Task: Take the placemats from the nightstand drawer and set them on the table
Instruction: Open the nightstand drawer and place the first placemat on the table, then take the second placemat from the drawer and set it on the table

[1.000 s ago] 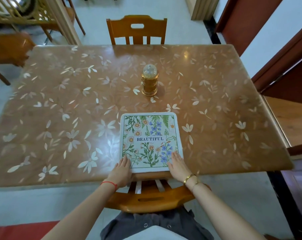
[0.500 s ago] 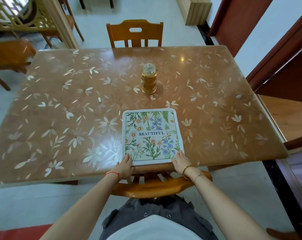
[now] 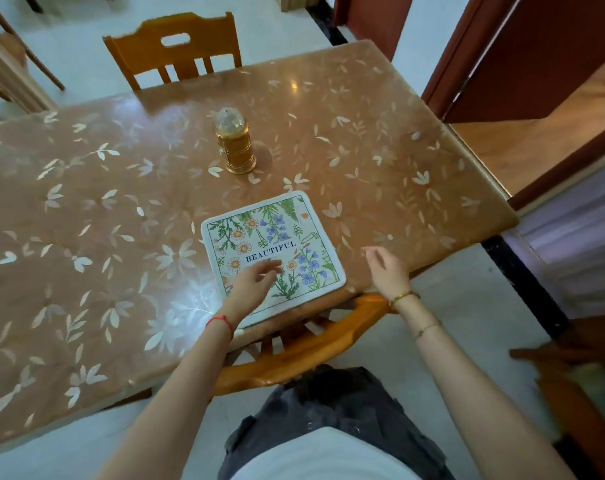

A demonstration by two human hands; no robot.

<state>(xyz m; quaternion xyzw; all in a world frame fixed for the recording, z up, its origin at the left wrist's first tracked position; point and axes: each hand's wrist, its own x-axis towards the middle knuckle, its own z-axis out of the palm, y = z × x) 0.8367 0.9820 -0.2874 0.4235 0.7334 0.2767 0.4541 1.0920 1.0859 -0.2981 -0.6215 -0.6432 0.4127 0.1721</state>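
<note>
A square floral placemat [image 3: 276, 237] with the word BEAUTIFUL lies flat at the near edge of the brown leaf-patterned table [image 3: 86, 220]. My left hand [image 3: 250, 284] hovers over the mat's near left part, fingers loosely apart, holding nothing. My right hand [image 3: 385, 270] is lifted just right of the mat, over the table edge, fingers apart and empty. The nightstand and its drawer are out of sight.
A small golden lantern-like bottle [image 3: 234, 147] stands behind the mat. A wooden chair [image 3: 301, 344] is tucked under the near edge; another chair [image 3: 174, 50] stands at the far side. A doorway with red-brown frames [image 3: 501, 74] lies to the right.
Both hands have come off the mat's near corners and lifted. The left now floats over the mat, the right moved off to its right. The view has swung left and tilted.
</note>
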